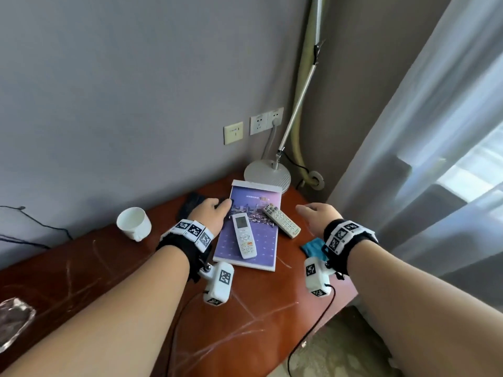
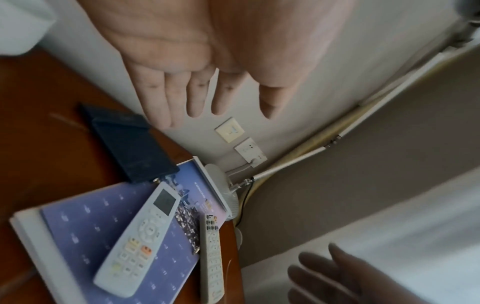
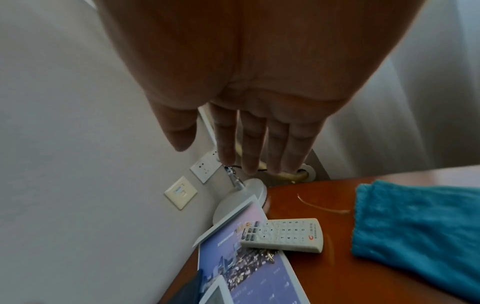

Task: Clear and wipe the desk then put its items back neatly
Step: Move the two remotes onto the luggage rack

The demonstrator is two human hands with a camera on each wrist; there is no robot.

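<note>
Flat hands (image 1: 211, 213) (image 1: 317, 217) over glossy wooden desk (image 1: 272, 308)

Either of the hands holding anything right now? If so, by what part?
Nothing is held. The left hand and right hand both hover open, fingers straight, above the brown wooden desk.

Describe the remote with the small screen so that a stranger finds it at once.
Start at the lamp base in the desk's far corner; a purple calendar lies in front of it. The remote lies wholly on the calendar. Unlike the other remote, which hangs off the calendar's edge, it has a grey screen.
</note>
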